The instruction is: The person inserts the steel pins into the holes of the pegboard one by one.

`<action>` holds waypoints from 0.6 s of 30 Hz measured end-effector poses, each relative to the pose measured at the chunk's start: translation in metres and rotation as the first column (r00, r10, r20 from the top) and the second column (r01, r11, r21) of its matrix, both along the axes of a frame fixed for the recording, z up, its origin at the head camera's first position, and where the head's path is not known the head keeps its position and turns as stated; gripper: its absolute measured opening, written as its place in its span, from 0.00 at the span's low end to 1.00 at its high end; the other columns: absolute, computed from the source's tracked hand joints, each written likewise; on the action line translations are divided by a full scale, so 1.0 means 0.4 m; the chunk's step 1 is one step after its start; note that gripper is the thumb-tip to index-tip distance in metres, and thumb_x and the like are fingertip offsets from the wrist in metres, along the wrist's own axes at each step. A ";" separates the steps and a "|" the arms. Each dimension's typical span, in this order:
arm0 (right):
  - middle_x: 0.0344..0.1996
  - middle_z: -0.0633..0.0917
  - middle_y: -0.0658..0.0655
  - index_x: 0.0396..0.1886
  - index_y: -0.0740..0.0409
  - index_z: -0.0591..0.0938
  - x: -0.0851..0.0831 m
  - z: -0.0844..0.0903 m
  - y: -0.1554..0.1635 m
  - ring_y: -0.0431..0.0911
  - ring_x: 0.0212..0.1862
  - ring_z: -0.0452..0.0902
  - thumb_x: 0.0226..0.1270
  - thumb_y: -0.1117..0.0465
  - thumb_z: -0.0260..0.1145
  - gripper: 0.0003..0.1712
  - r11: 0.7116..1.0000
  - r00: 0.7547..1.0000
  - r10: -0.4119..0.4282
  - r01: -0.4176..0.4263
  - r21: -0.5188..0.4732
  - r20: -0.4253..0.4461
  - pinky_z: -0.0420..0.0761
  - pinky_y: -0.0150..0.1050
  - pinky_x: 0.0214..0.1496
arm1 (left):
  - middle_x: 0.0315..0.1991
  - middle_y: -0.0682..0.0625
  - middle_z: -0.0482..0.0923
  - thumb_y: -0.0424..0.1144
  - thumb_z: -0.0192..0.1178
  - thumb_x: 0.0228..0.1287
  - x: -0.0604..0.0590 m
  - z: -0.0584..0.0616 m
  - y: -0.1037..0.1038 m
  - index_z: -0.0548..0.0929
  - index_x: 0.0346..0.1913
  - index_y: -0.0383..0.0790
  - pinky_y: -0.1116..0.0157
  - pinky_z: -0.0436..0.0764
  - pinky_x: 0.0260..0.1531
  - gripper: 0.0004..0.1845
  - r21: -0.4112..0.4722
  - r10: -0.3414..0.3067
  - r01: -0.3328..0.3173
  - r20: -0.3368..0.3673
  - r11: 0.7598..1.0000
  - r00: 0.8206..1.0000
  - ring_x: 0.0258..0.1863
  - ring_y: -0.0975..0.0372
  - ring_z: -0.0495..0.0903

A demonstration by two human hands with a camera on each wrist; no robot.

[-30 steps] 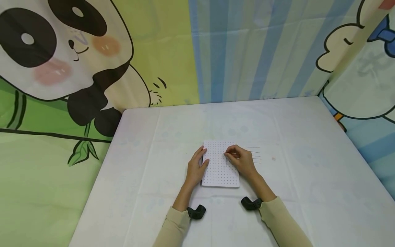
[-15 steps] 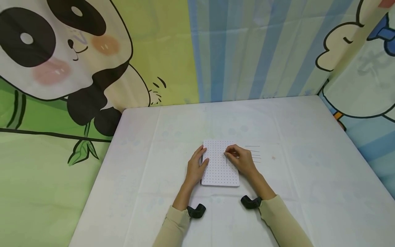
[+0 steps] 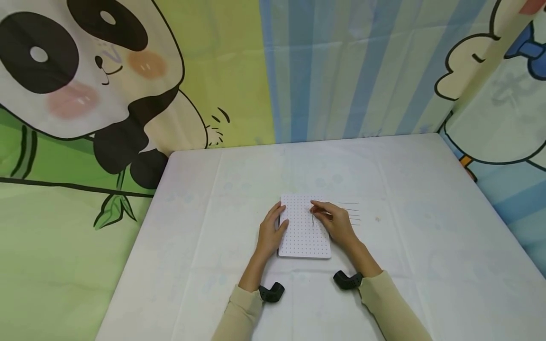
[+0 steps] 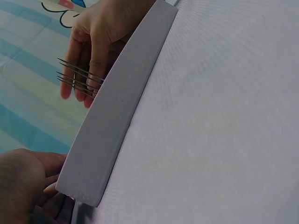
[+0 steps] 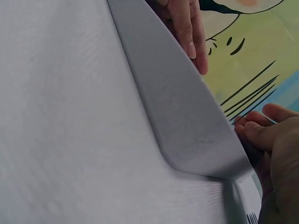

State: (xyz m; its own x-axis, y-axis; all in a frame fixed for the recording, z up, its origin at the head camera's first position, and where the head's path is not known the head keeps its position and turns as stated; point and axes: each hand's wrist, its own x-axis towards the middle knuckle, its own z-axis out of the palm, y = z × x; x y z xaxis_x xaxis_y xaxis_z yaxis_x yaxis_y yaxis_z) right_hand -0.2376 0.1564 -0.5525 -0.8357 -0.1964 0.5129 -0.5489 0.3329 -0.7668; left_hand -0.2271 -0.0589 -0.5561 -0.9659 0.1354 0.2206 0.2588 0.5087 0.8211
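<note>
Two hands work a white dotted board lying mid-table: the left hand rests spread on its left edge, the right hand pinching thin needles over it.

White pegboard with dark dot grid between the hands; thin dark pins right of right hand; beige sleeves; white tablecloth.

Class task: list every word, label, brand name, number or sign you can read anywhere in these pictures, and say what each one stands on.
None: no readable text in any view.
The white rectangular perforated board shows only rows of dots.
The white tablecloth carries only faint, pale marks that cannot be read.
The cartoon panda backdrop shows drawings only, no letters.
</note>
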 end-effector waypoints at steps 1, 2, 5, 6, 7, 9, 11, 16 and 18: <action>0.39 0.84 0.59 0.52 0.66 0.78 0.000 0.001 0.001 0.50 0.42 0.81 0.56 0.75 0.63 0.21 1.000 1.000 0.001 -0.001 0.002 0.008 0.80 0.33 0.45 | 0.67 0.48 0.62 0.32 0.59 0.61 -0.001 0.000 0.000 0.71 0.61 0.36 0.61 0.58 0.65 0.24 0.000 0.001 -0.001 0.002 1.000 1.000 0.66 0.56 0.59; 0.39 0.84 0.59 0.52 0.67 0.78 0.001 0.002 0.002 0.50 0.42 0.81 0.57 0.75 0.63 0.21 1.000 1.000 -0.003 0.003 0.003 0.010 0.80 0.33 0.45 | 0.67 0.48 0.62 0.32 0.59 0.61 -0.001 0.000 0.001 0.71 0.61 0.36 0.61 0.58 0.65 0.24 -0.001 0.002 -0.002 0.002 1.000 1.000 0.66 0.56 0.59; 0.40 0.84 0.58 0.51 0.66 0.79 0.003 0.004 0.004 0.49 0.43 0.80 0.57 0.75 0.63 0.20 1.000 1.000 -0.022 0.023 -0.016 0.007 0.79 0.32 0.46 | 0.67 0.48 0.61 0.32 0.59 0.61 0.000 0.000 0.000 0.71 0.61 0.36 0.61 0.58 0.65 0.24 0.000 0.002 -0.002 0.007 1.000 1.000 0.66 0.56 0.59; 0.41 0.84 0.57 0.52 0.64 0.79 0.000 -0.003 0.010 0.48 0.44 0.80 0.57 0.74 0.63 0.20 0.999 0.999 -0.031 0.031 -0.022 0.011 0.79 0.31 0.47 | 0.67 0.48 0.61 0.32 0.59 0.62 0.000 0.000 -0.001 0.71 0.61 0.36 0.61 0.58 0.65 0.24 0.000 0.002 -0.002 0.007 1.000 1.000 0.66 0.56 0.59; 0.41 0.84 0.55 0.51 0.63 0.79 0.003 -0.001 0.016 0.46 0.45 0.80 0.58 0.73 0.63 0.20 0.999 0.999 -0.046 0.047 -0.024 0.014 0.78 0.30 0.48 | 0.67 0.49 0.61 0.33 0.59 0.62 0.000 -0.001 0.000 0.71 0.61 0.36 0.61 0.58 0.65 0.24 0.002 0.002 -0.002 0.009 1.000 1.000 0.66 0.56 0.59; 0.42 0.84 0.53 0.50 0.60 0.80 0.008 0.002 0.032 0.45 0.45 0.80 0.58 0.71 0.64 0.18 0.996 0.996 -0.083 0.084 -0.024 0.013 0.77 0.30 0.49 | 0.67 0.48 0.61 0.32 0.59 0.62 0.001 -0.002 0.001 0.71 0.61 0.36 0.60 0.58 0.65 0.24 0.006 -0.002 0.002 0.004 1.000 1.000 0.66 0.56 0.59; 0.42 0.84 0.52 0.48 0.57 0.82 0.013 0.008 0.052 0.44 0.44 0.80 0.58 0.69 0.66 0.16 0.992 0.992 -0.125 0.124 -0.009 -0.002 0.77 0.31 0.49 | 0.67 0.48 0.62 0.33 0.59 0.62 0.000 -0.003 0.001 0.71 0.61 0.36 0.60 0.59 0.65 0.24 0.007 -0.002 0.002 0.000 1.000 1.000 0.66 0.56 0.59; 0.39 0.84 0.51 0.40 0.56 0.85 0.034 0.018 0.113 0.43 0.38 0.78 0.54 0.66 0.69 0.12 0.975 0.975 -0.220 0.221 0.028 -0.041 0.78 0.32 0.42 | 0.67 0.48 0.62 0.33 0.59 0.62 -0.002 -0.005 -0.002 0.71 0.61 0.37 0.60 0.59 0.65 0.24 0.006 -0.001 0.001 -0.003 1.000 1.000 0.66 0.56 0.59; 0.37 0.84 0.51 0.37 0.56 0.85 0.045 0.018 0.135 0.42 0.36 0.77 0.52 0.67 0.70 0.11 0.967 0.967 -0.249 0.252 0.050 -0.045 0.77 0.30 0.39 | 0.67 0.47 0.62 0.33 0.58 0.62 -0.002 -0.006 -0.003 0.71 0.61 0.36 0.60 0.58 0.65 0.24 0.004 -0.002 0.002 -0.005 1.000 1.000 0.66 0.56 0.59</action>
